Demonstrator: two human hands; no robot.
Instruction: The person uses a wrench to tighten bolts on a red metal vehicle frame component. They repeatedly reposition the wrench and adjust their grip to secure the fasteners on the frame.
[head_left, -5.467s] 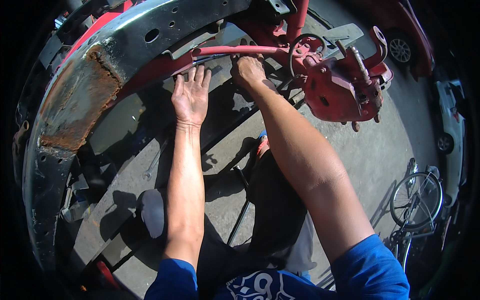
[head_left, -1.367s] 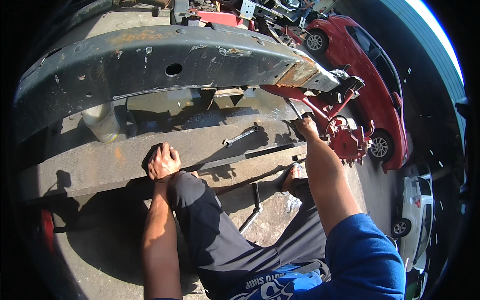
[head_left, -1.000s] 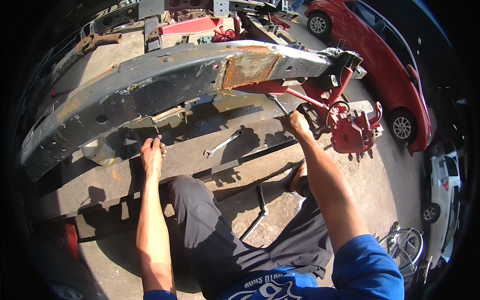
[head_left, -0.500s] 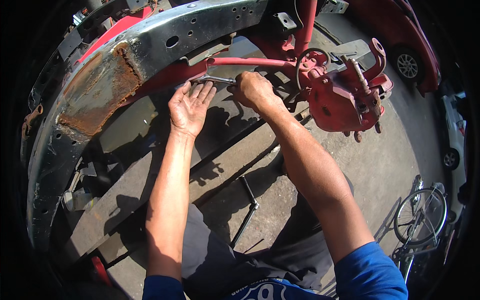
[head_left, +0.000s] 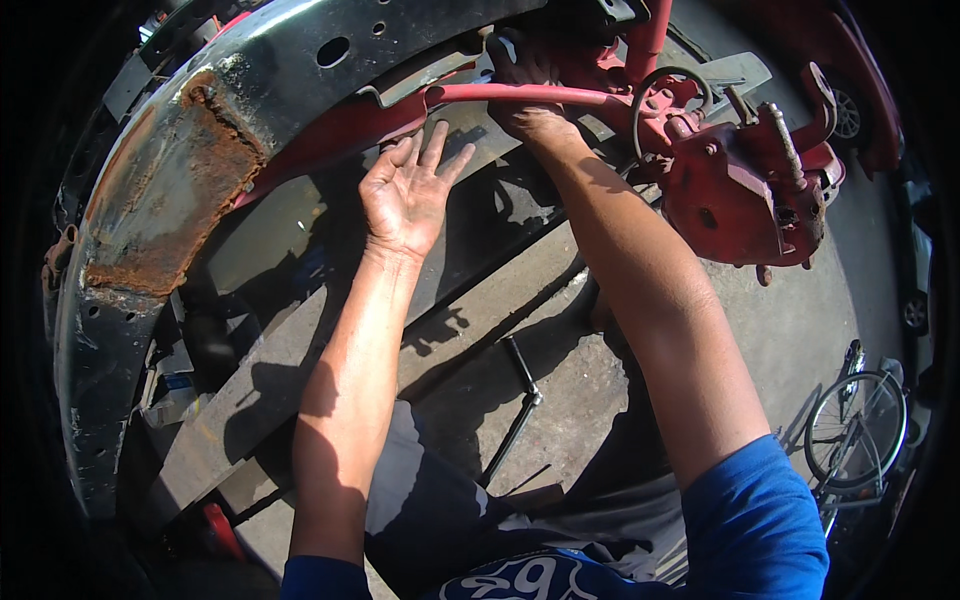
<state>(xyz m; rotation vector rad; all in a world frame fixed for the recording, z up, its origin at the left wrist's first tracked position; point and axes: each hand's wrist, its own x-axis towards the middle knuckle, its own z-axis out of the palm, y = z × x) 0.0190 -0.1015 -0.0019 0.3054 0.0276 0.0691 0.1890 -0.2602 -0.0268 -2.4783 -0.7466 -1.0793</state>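
Note:
My left hand [head_left: 405, 205] is palm up below the red suspension arm [head_left: 345, 135]. Its thumb and index finger are at the arm's underside, while the other fingers spread apart. My right hand [head_left: 535, 115] reaches behind the thin red rod [head_left: 520, 93], which crosses in front of it. Its fingers lie in shadow and look curled; a small pale bit shows between them, too dim to name. No wrench can be made out in either hand. At the rod's right end sits the red wheel hub and brake assembly [head_left: 735, 195], with studs poking out.
A black vehicle frame rail [head_left: 300, 60] with a rusty patch [head_left: 215, 150] curves overhead at left. Long beams [head_left: 480, 290] run across below my arms. A jointed metal bar [head_left: 515, 430] lies on the concrete. A bicycle [head_left: 855, 430] and a red car [head_left: 850, 70] stand at right.
My right hand has moved up behind the red rod, and the wrench it held is out of sight. My left hand has shifted slightly right, its fingers spreading wider. The whole view has shifted.

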